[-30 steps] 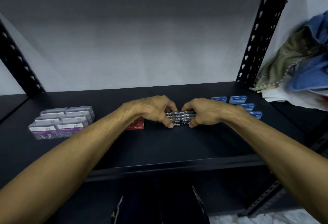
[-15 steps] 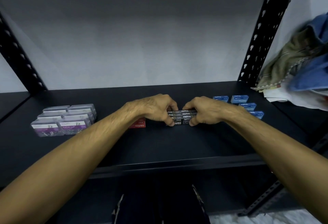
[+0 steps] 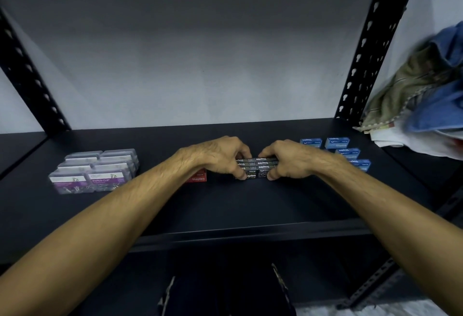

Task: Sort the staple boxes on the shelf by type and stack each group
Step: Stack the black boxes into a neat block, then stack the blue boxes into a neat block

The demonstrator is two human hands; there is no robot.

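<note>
Head view showed the black staple boxes stacked at frame centre on the shelf, long axis left-to-right, clamped endwise between left hand and right hand, both equally near.

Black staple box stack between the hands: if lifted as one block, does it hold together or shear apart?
The black staple boxes are separate small cartons, so layers could slide. Both hands, left and right, squeeze the ends, which probably keeps them aligned. Likely stiff, dense for size.
</note>
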